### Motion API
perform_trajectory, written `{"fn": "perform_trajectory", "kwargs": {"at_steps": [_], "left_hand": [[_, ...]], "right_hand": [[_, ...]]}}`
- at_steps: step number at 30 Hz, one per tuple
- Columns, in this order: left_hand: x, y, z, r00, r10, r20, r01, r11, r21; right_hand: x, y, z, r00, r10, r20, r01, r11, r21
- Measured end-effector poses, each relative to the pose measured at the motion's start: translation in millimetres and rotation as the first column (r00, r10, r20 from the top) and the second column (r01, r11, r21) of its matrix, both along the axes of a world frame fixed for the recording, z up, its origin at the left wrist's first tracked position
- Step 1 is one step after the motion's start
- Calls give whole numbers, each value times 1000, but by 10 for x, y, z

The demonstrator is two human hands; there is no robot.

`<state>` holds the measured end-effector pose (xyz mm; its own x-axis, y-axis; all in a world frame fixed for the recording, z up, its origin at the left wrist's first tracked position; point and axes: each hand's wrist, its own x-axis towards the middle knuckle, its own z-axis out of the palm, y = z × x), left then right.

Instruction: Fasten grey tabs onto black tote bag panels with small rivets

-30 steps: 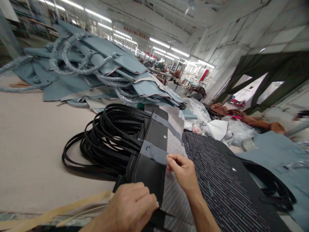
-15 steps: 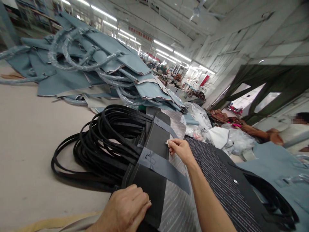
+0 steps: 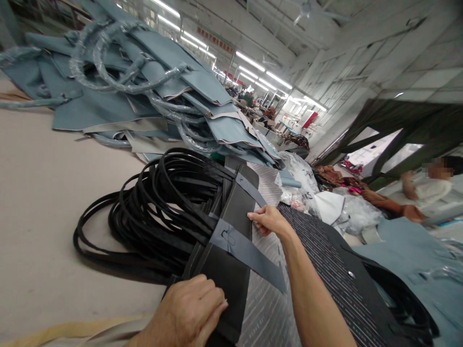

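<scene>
A stack of black bag panels [image 3: 226,270] lies on the table, with many looped black straps [image 3: 144,217] spreading from its left side. My left hand [image 3: 191,308] is closed over the near end of the stack, its thumb along the top panel. My right hand [image 3: 267,220] rests at the right edge of the top panel, thumb tip on the black surface and the other fingers curled. What lies between those fingers is hidden. Between the hands, a grey strap tab [image 3: 249,255] with a dark loop mark crosses the panel. A second grey tab [image 3: 249,188] crosses farther away. Grey printed lining [image 3: 271,308] shows beneath.
Blue-grey bag pieces [image 3: 152,82] with plastic-wrapped handles are heaped at the back left. A black striped bag [image 3: 325,270] lies at the right beside more blue-grey material [image 3: 401,241]. Clear plastic bags [image 3: 358,212] sit behind. A person [image 3: 430,188] is at the far right.
A small pale piece seen at my right fingertips is no longer visible, and the thumb now points onto the panel. My left hand stays in place. The view has shifted slightly; the far person shows more.
</scene>
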<state>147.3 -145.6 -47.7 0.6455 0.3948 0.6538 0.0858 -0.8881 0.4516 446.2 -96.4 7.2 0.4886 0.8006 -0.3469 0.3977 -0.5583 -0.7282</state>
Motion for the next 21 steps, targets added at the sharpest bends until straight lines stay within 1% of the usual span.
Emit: {"fn": "perform_trajectory", "kwargs": {"at_steps": [2, 3, 5, 7, 8, 9, 10, 11, 12, 13, 14, 15, 16, 17, 19, 21], "left_hand": [[2, 9, 0, 1000, -4, 15, 4, 1000, -11], [0, 14, 5, 1000, -9, 21, 9, 1000, -18], [-14, 19, 24, 999, -24, 25, 25, 999, -46], [-37, 17, 48, 999, -43, 14, 44, 995, -85], [-49, 13, 58, 999, -50, 9, 50, 993, -106], [-59, 8, 65, 999, -55, 4, 55, 990, -128], [-68, 1, 69, 998, -55, -1, 55, 987, -149], [-75, -7, 71, 998, -55, -6, 53, 984, -170], [-82, -14, 71, 999, -53, -11, 50, 981, -189], [-88, -20, 70, 999, -51, -18, 46, 978, -205], [-96, -24, 71, 998, -49, -27, 42, 975, -218], [-105, -26, 75, 998, -51, -34, 42, 972, -231], [-116, -26, 83, 998, -59, -37, 48, 969, -243], [-130, -24, 95, 997, -70, -32, 59, 965, -256], [-163, -14, 137, 994, -108, -8, 101, 952, -290], [-202, -1, 201, 988, -149, 31, 151, 935, -321]], "right_hand": [[58, -67, -40, 1000, -13, 7, 13, 1000, 19], [61, -103, -58, 999, -33, 24, 32, 998, 54], [-11, -170, -70, 991, -98, 89, 82, 982, 170], [-211, -217, -29, 975, -160, 154, 105, 944, 313], [-358, -233, 14, 969, -159, 188, 78, 923, 377], [-530, -244, 69, 965, -115, 238, 3, 906, 424], [-718, -250, 132, 950, -32, 310, -114, 889, 443], [-910, -250, 197, 913, 69, 402, -254, 868, 427], [-1094, -244, 255, 847, 170, 504, -392, 840, 376], [-1258, -232, 303, 761, 250, 599, -500, 814, 296], [-1395, -214, 337, 678, 302, 670, -560, 802, 207], [-1498, -192, 357, 624, 326, 711, -573, 809, 132], [-1567, -169, 367, 593, 336, 731, -562, 824, 78], [-1602, -149, 372, 584, 341, 736, -545, 837, 45], [-1592, -131, 391, 608, 340, 717, -525, 850, 43], [-1502, -170, 456, 640, 309, 703, -528, 842, 110]]}}
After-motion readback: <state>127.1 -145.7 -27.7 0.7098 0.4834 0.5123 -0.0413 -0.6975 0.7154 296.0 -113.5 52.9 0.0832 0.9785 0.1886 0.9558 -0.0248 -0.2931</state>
